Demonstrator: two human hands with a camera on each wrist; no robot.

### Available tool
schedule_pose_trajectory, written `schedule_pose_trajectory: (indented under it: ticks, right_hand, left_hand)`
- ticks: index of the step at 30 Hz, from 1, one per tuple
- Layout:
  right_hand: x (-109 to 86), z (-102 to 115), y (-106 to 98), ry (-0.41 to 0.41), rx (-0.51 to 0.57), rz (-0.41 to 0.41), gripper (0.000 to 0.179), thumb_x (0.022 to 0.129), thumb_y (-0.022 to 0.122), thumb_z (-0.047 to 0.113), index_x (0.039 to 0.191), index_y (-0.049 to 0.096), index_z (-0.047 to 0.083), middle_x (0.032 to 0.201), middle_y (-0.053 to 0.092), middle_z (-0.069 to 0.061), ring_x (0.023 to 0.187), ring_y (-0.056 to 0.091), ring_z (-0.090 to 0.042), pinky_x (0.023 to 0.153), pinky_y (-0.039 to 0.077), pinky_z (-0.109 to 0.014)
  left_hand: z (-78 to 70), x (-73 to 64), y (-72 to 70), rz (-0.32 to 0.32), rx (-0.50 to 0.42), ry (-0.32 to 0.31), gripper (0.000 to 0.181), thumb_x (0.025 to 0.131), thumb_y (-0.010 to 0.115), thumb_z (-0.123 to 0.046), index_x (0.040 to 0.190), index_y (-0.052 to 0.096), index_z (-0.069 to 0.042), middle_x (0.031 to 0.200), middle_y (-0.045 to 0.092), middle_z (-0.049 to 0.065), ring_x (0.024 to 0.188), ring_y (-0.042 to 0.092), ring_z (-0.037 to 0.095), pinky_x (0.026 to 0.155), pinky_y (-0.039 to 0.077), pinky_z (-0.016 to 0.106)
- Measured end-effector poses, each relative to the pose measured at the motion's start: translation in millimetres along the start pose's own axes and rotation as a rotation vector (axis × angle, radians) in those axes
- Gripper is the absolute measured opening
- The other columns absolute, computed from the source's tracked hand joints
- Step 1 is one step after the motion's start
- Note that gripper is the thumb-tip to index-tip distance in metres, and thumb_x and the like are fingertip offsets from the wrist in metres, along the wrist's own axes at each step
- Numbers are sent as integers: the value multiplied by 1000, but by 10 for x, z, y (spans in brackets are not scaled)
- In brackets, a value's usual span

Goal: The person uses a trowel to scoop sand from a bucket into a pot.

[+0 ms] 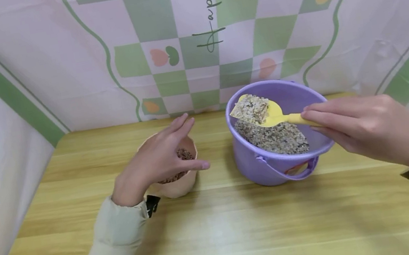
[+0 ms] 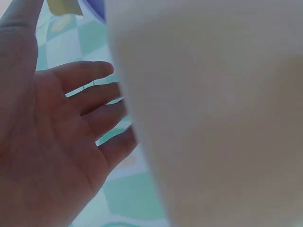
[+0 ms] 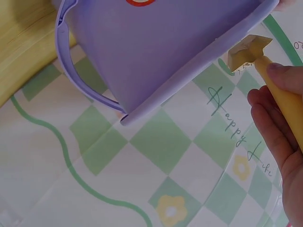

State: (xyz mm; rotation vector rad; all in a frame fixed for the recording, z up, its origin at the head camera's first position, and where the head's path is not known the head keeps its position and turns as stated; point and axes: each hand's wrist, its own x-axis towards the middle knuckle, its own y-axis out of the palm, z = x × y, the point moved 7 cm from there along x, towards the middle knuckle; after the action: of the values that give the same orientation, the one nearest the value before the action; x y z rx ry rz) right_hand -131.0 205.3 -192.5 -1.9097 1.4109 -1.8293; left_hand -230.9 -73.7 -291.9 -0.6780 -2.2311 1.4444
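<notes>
My right hand [image 1: 359, 120] grips the handle of a small yellow shovel [image 1: 277, 115], whose blade bears a heap of pale gravel [image 1: 252, 109]. The blade is over a purple bucket [image 1: 245, 163] partly filled with grey-beige gravel [image 1: 272, 136]. In the right wrist view, fingers and thumb hold the yellow handle beside the bucket's rim. My left hand [image 1: 156, 158], fingers extended and thumb apart, is at a pale flowerpot [image 1: 176, 189] with brown granules [image 1: 184, 153] inside. In the left wrist view the pot's blurred pale wall fills the right side, the fingers partly behind it.
Both containers stand on a light wooden table [image 1: 223, 233], the pot left of the bucket. The bucket's handle [image 1: 299, 174] hangs down at its front. A curtain [image 1: 193, 20] with green and white checks hangs behind the table.
</notes>
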Motion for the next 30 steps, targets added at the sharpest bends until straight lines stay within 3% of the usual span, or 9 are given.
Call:
schedule_pose_trajectory:
  ticks: [7,13,16,20,24,30]
  right_hand:
    - [25,6,16,-3,-1,9,40,107,45,29,103,76,3,93,76,-10,73,70,-33,106,32,-10]
    - [109,52,29,-24,19,-14,38,107,46,28,102,76,4,93,76,-9,73,70,-32,106,35,-13]
    - [151,88,55,-44,23,-31,37,106,47,26,100,76,4,92,76,-9,73,70,-30,89,54,-28]
    - [192,129,77,-61,27,-51,36,106,48,24,98,76,3,90,76,-10,70,70,-29,63,54,-43]
    - [230,159,107,-74,38,-49,35,106,48,22,98,77,3,90,76,-9,70,70,-28,62,54,-42]
    - [291,204,150,-98,61,-48,34,105,47,19,98,76,3,88,75,-9,69,71,-27,54,54,-46]
  left_hand:
    - [181,-149,16,-1,-106,41,111,72,82,-59,154,34,-2,160,29,15,147,27,33,116,32,49]
    - [343,-271,16,5,-117,-19,115,67,86,-59,156,33,-8,163,20,18,146,26,39,115,32,51]
    - [403,-312,11,17,-112,-43,117,67,85,-61,157,31,-10,163,20,16,148,22,39,116,28,54]
    - [461,-352,14,35,-96,-51,122,66,84,-63,157,28,-7,164,19,16,149,16,40,117,21,58]
    - [508,-374,33,41,-100,-58,126,64,85,-65,157,26,-5,164,18,18,150,14,40,118,21,58]
    - [624,-415,70,62,-144,-123,128,62,84,-68,159,23,-10,165,6,19,150,13,38,117,25,55]
